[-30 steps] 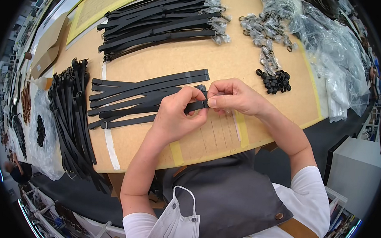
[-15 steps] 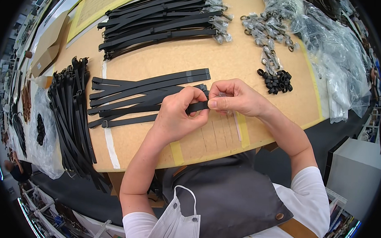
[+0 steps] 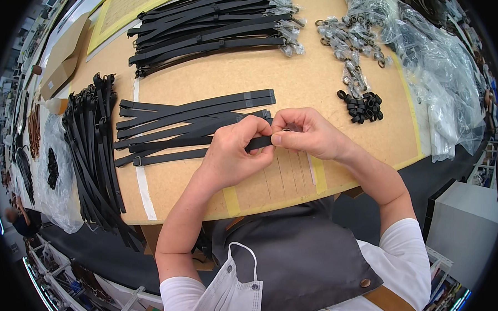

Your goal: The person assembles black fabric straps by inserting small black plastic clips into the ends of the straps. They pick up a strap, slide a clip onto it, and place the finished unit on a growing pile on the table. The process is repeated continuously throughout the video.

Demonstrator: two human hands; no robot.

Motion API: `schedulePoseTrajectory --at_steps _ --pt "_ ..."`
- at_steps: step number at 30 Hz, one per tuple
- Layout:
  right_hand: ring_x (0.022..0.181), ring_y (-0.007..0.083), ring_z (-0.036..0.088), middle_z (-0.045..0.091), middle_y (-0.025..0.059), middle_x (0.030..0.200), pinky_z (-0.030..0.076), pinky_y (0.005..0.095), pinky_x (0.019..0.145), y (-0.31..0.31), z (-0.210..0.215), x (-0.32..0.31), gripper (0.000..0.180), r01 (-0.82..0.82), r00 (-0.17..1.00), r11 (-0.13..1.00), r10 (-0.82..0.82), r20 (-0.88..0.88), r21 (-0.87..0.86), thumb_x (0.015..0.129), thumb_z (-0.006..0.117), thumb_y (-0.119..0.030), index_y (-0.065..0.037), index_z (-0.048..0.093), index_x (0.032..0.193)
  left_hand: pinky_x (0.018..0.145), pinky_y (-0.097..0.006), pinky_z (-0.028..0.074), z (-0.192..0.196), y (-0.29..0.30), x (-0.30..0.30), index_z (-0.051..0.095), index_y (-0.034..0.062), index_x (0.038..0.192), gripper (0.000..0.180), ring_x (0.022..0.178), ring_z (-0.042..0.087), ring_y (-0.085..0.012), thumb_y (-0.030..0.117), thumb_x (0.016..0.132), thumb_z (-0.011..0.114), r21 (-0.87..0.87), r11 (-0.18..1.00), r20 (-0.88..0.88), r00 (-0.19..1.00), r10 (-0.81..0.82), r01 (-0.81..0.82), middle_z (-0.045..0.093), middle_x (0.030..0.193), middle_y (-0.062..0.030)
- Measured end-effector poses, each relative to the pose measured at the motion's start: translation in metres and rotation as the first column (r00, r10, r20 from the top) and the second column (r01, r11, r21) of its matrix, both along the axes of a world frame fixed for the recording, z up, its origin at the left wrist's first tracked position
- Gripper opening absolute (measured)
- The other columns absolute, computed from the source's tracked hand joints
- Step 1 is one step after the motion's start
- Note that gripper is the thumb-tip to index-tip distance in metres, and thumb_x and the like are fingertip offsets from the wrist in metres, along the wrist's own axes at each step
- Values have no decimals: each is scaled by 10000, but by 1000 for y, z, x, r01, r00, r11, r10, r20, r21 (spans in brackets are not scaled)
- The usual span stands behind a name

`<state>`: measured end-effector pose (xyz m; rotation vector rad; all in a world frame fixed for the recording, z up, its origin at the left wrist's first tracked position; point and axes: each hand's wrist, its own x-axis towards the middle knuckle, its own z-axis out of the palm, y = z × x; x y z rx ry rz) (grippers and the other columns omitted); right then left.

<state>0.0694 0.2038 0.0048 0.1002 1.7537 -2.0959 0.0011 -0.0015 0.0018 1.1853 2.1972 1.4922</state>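
A black strap (image 3: 185,157) with a buckle near its left end runs into my left hand (image 3: 238,149), whose fingers are closed around it. Its short right part passes between the two hands, and the fingertips of my right hand (image 3: 305,134) pinch it. A small ring or metal piece shows partly by the right fingers; most of it is hidden. Just beyond my hands several more black straps (image 3: 201,104) lie crossed on the tan worktable (image 3: 208,78). Thin lines are marked on the board below my right hand.
Buckled straps (image 3: 93,149) pile at the left; more straps (image 3: 210,29) with plastic-wrapped ends lie at the back. Black loops (image 3: 365,108), wrapped metal clasps (image 3: 354,43) and clear plastic bags (image 3: 436,75) sit at the right. A cardboard piece (image 3: 64,58) lies far left.
My right hand has dipped very slightly at the strap's end. Both hands keep their hold, and the strap stays in nearly the same place.
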Motion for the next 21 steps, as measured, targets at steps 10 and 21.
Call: schedulePoseTrajectory --at_steps 10,21 --pt "678 22 413 495 -69 707 353 241 579 -14 -22 5 143 146 971 984 -122 -208 105 838 656 -74 -24 548 758 597 -246 483 5 1 2 616 19 1100 371 648 571 -114 -37 744 701 12 997 20 997 -75 75 679 877 -44" --pt "644 18 434 523 -73 708 347 227 550 -8 -10 4 210 56 980 998 -54 -192 1 910 741 -180 -42 604 830 590 -235 437 11 -8 -2 582 -2 1096 338 655 534 -99 -28 759 603 112 989 265 957 -120 93 644 834 -44"
